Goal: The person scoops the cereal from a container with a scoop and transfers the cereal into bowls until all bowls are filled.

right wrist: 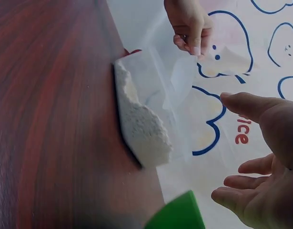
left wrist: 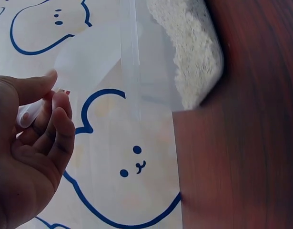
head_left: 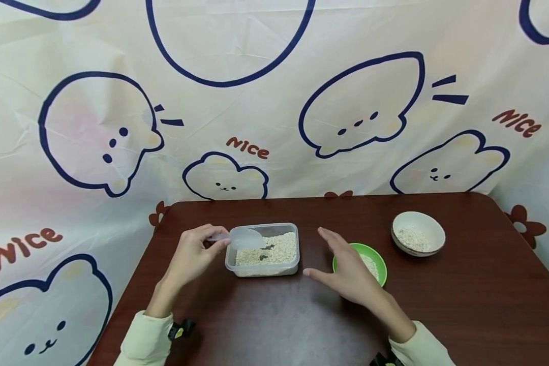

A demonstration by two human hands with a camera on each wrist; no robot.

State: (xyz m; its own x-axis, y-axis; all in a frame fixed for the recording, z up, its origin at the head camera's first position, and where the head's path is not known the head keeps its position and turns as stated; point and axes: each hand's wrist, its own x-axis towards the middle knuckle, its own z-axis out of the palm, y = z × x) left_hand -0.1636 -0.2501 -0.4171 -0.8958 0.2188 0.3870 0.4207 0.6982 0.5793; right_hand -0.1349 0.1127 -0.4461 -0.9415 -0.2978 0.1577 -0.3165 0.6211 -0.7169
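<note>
My left hand (head_left: pixel 193 254) pinches the handle of a translucent white scoop (head_left: pixel 248 239) between thumb and fingers. The scoop's bowl is over the left part of a clear plastic container (head_left: pixel 262 272). Pale flakes that look like oats (head_left: pixel 282 248) lie inside, heaped toward the right, with dark gaps showing in the middle. To the container's right, my right hand (head_left: pixel 351 269) is held in the air with thumb and fingers spread, gripping nothing. It partly hides a green bowl (head_left: pixel 380 265) with pale flakes in it. The right wrist view shows just the green bowl's edge (right wrist: pixel 179 214).
A white bowl (head_left: pixel 433 230) with some pale flakes stands at the back right of the dark brown table (head_left: pixel 274 320). Behind the table hangs a white cloth (head_left: pixel 274 117) printed with cartoon animals.
</note>
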